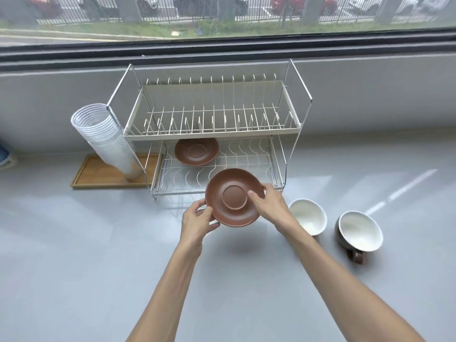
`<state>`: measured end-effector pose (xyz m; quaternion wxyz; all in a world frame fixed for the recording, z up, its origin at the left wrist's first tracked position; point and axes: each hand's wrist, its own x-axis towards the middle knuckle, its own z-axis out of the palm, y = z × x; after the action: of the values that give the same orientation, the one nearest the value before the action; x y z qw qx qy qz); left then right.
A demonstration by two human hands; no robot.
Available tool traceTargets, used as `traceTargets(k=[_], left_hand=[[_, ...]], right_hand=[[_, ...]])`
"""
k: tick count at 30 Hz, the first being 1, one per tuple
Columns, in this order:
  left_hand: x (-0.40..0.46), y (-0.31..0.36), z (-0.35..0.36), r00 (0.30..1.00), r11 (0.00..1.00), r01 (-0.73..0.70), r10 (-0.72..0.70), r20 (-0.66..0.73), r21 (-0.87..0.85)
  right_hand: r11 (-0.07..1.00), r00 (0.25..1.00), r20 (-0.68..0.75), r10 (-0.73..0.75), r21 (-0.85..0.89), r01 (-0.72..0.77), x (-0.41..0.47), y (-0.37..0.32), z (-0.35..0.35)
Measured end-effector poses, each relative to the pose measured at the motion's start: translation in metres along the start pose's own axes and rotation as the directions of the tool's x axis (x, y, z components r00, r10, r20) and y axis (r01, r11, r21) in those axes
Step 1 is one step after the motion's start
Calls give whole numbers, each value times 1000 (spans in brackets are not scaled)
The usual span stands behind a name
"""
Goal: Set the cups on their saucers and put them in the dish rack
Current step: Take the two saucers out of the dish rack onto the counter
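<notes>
no readable text, labels, brands or numbers anywhere in view

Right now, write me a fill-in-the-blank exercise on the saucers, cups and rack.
1. Both hands, left and right, hold a brown ____.
2. The other saucer lies on the rack's ____ tier.
3. The number of cups on the counter is ____.
4. The paper cups stand on a wooden ____.

Missing words: saucer; lower; two; tray

Stacked plastic cups (106,137), wooden tray (98,175)
</notes>
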<state>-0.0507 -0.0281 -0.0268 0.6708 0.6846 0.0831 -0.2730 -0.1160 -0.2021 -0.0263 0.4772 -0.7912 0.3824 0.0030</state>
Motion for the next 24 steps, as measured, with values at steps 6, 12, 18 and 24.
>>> traceTargets(k=[6, 12, 18, 24], left_hand=[[-31, -33, -16, 996, 997, 67, -65, -54, 32], [-62, -57, -16, 994, 994, 89, -85, -68, 62], [-96, -95, -8, 989, 978, 145, -142, -29, 147], [-108, -121, 13, 980, 953, 182, -196, 36, 242]], right_hand=[[997, 998, 18, 60, 43, -61, -46, 36, 16], [988, 994, 34, 107, 106, -110, -84, 71, 23], [967, 980, 7, 201, 162, -199, -133, 123, 19], [949, 961, -39, 273, 176, -262, -157, 160, 7]])
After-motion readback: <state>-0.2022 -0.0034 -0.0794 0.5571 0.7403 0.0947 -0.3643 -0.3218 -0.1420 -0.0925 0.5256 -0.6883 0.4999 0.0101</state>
